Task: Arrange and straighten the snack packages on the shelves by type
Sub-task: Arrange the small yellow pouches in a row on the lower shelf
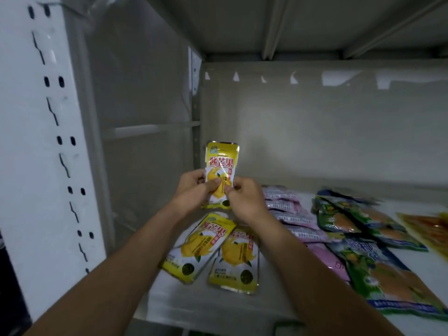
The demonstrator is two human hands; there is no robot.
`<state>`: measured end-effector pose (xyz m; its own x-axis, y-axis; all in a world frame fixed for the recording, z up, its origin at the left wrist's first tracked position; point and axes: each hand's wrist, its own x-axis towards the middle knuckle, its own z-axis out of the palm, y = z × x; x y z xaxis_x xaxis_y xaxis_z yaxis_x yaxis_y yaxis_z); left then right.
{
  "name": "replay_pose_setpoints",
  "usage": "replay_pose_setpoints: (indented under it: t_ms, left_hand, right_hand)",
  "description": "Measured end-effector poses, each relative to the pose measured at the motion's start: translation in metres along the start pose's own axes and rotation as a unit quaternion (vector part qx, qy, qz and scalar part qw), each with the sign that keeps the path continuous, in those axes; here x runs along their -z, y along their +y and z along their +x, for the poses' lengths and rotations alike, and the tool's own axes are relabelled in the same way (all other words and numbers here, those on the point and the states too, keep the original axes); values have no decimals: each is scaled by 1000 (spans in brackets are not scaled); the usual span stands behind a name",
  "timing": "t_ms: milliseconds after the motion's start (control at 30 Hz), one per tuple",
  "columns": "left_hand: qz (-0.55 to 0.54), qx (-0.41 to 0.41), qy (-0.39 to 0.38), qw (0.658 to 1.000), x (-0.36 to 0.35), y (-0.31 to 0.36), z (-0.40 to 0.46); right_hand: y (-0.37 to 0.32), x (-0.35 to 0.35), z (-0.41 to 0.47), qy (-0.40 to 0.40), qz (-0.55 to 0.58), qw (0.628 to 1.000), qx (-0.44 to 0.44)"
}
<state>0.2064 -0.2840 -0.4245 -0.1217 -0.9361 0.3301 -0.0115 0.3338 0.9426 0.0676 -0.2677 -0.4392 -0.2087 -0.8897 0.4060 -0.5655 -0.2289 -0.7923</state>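
A yellow mango snack packet (221, 163) stands upright above the shelf, held from both sides. My left hand (194, 190) grips its left lower edge and my right hand (244, 197) pinches its right lower edge. Two more yellow mango packets (201, 248) (237, 260) lie flat on the white shelf (169, 299) below my hands, slightly askew. To the right lies a row of several pink packets (291, 214), then green and blue packets (378, 265).
An orange-yellow packet (429, 226) lies at the far right edge. A white perforated upright (48, 141) and a translucent side panel (140, 117) close the left. The shelf's back wall (315, 129) is behind; another shelf sits overhead.
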Motion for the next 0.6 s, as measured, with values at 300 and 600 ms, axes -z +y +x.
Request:
replay_pose_setpoints:
  t_ms: [300, 600]
  left_hand:
    - [23, 17, -2, 1000, -18, 10, 18]
    - [-42, 27, -4, 999, -22, -1, 44]
  right_hand:
    - [-8, 24, 33, -30, 12, 999, -43]
    - [22, 3, 42, 51, 32, 998, 32]
